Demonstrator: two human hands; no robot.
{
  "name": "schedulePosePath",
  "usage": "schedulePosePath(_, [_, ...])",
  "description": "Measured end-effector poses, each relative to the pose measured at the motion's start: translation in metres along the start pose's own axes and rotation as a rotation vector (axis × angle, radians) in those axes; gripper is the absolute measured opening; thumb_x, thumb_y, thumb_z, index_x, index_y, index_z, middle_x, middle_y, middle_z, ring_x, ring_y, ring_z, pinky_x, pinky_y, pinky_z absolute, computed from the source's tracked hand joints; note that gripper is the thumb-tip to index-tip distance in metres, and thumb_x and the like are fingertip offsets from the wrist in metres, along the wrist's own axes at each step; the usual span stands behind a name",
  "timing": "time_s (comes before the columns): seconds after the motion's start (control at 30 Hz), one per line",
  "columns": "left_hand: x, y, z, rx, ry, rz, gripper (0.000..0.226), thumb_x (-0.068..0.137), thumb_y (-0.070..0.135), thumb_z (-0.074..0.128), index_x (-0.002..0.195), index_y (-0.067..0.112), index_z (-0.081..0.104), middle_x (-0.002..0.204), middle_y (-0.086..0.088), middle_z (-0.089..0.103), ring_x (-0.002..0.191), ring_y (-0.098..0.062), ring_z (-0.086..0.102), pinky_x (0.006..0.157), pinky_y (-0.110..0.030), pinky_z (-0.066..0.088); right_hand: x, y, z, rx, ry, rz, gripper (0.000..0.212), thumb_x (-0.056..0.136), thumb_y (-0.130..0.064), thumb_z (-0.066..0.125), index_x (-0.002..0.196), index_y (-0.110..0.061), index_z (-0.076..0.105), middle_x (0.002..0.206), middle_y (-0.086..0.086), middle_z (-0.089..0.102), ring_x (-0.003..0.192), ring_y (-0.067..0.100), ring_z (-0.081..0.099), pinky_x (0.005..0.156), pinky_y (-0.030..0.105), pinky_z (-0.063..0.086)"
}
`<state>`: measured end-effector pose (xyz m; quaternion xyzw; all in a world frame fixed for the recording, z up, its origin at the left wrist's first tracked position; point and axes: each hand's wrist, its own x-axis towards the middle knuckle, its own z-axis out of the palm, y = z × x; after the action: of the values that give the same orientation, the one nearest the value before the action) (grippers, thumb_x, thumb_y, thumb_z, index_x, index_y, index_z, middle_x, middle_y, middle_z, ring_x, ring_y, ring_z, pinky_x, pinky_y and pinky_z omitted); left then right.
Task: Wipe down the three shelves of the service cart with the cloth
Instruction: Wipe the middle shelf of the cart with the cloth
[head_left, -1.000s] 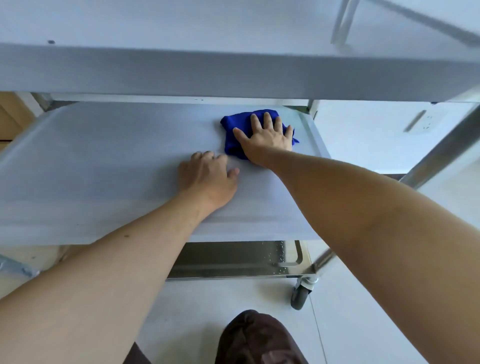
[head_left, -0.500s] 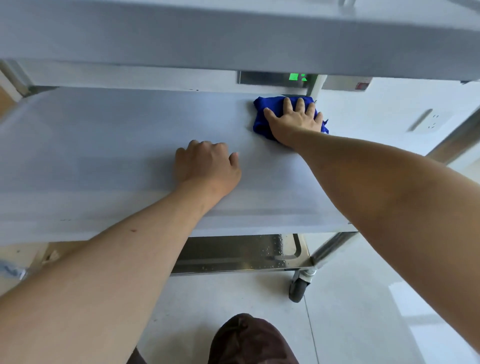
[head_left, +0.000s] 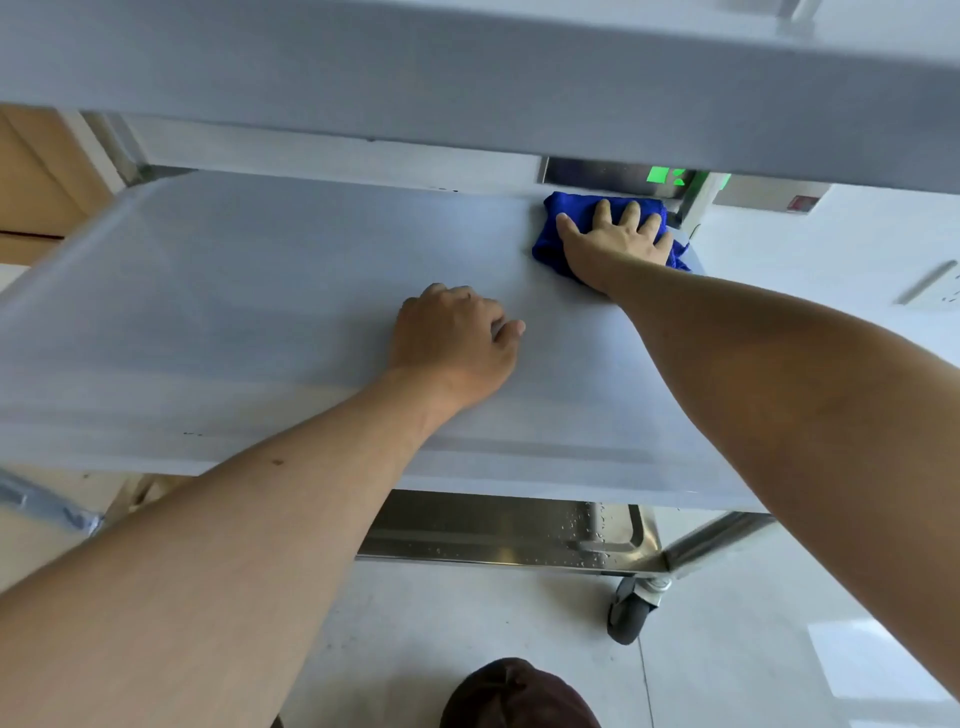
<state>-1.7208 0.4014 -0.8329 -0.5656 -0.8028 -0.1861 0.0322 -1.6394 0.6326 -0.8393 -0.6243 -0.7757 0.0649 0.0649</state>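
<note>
The service cart's middle shelf (head_left: 249, 322) fills most of the view, a pale grey sheet running from the left edge to its far right corner. Above it the top shelf (head_left: 467, 73) crosses the whole frame as a wide grey band. Below the middle shelf's near edge, the bottom shelf (head_left: 498, 535) shows as bare steel dotted with water drops, with a caster wheel (head_left: 631, 610) under its near right corner on the light floor (head_left: 467, 623).

The left hand (head_left: 452, 348) rests on the middle shelf toward the centre, fingers curled under in a loose fist, grasping nothing. The right hand (head_left: 613, 241) lies flat with fingers spread, pressing on the blue cloth (head_left: 558, 244), which is bunched at the far right corner of the middle shelf, touching its surface. The two hands are apart. A small green light (head_left: 662, 175) glows just beyond the cloth.
</note>
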Motion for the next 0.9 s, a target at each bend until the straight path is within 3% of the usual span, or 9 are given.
schedulePosePath(0.13, [-0.002,-0.025,-0.013,-0.149,0.006,-0.039,0.035,0.093,0.042,0.05,0.089,0.016,0.073,0.089,-0.003,0.072,0.092,-0.031,0.06,0.079,-0.038,0.05,-0.007,-0.025,0.003,-0.009,-0.003,-0.02,0.082,0.09,-0.077,0.018,0.159,-0.032,0.02,0.169,0.008,0.009,0.154,0.038,0.001,0.121,0.056,0.001])
schedulePosePath(0.23, [-0.012,-0.06,-0.028,-0.015,0.112,-0.129,0.034,0.094,0.04,0.047,0.089,0.017,0.072,0.091,-0.005,0.072,0.093,-0.034,0.06,0.078,-0.037,0.048,-0.018,-0.057,0.008,-0.012,-0.016,-0.084,0.083,0.091,-0.077,0.017,0.159,-0.031,0.02,0.169,0.009,0.01,0.153,0.038,0.001,0.121,0.056,0.002])
schedulePosePath(0.37, [-0.038,-0.134,-0.055,0.161,0.114,-0.256,0.037,0.094,0.039,0.04,0.091,0.02,0.071,0.092,-0.005,0.069,0.093,-0.033,0.058,0.073,-0.035,0.041,-0.033,-0.106,0.016,-0.013,-0.033,-0.177,0.083,0.091,-0.077,0.017,0.159,-0.031,0.017,0.169,0.009,0.007,0.154,0.038,-0.001,0.121,0.055,0.002])
schedulePosePath(0.53, [-0.07,-0.193,-0.079,0.151,0.082,-0.31,0.033,0.096,0.04,0.041,0.104,0.024,0.069,0.109,0.001,0.07,0.103,-0.028,0.058,0.088,-0.04,0.048,-0.054,-0.165,0.025,-0.021,-0.054,-0.258,0.082,0.092,-0.077,0.017,0.16,-0.031,0.015,0.169,0.009,0.005,0.154,0.037,-0.002,0.122,0.055,0.001])
schedulePosePath(0.8, [-0.1,-0.249,-0.101,0.197,0.169,-0.418,0.044,0.091,0.049,0.027,0.076,0.024,0.06,0.068,0.004,0.058,0.074,-0.024,0.056,0.077,-0.04,0.048,-0.089,-0.268,0.042,-0.015,-0.08,-0.398,0.082,0.094,-0.076,0.017,0.161,-0.029,0.015,0.169,0.01,0.005,0.154,0.038,-0.002,0.122,0.056,0.002])
schedulePosePath(0.9, [-0.118,-0.276,-0.105,0.181,0.228,-0.447,0.045,0.092,0.042,0.024,0.091,0.025,0.066,0.078,0.003,0.065,0.086,-0.023,0.061,0.088,-0.042,0.049,-0.102,-0.305,0.049,-0.009,-0.087,-0.463,0.081,0.094,-0.076,0.016,0.16,-0.03,0.015,0.169,0.009,0.005,0.154,0.038,-0.002,0.122,0.055,0.001])
